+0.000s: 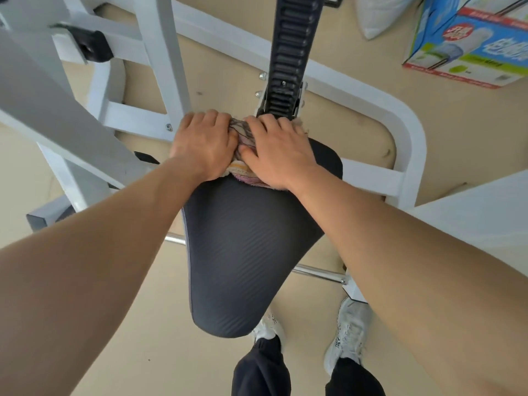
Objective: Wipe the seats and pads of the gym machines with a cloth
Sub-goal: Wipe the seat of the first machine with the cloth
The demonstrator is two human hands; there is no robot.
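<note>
My left hand [204, 144] and my right hand [281, 154] lie side by side, palms down, on a crumpled pale cloth with dark line markings and a pink and yellow edge [243, 135]. The cloth is bunched between and under both hands, at the far end of the dark grey ribbed padded seat [245, 252], right where the seat meets the black ridged adjustment post [290, 52]. My fingers [213, 118] on the left curl over the far edge of the cloth, pressing it down; those on the right are spread flat across it, with the thumb tucked against the fabric in the gap between the hands. Neither hand is closed into a fist: both press the cloth onto the seat rather than pinching it.

The seat narrows toward me and its near end hangs above my white sneakers [347, 335] and black trousers [261, 367]. A white painted steel frame [411, 144] curves round the seat on the right and crosses in angled bars on the left. A chrome bar [320, 274] runs beneath the seat. The floor [160, 324] is plain beige. In the far right corner stands a blue, green and red printed cardboard box [468, 47], with a white plastic bag [377, 15] just beside it.
</note>
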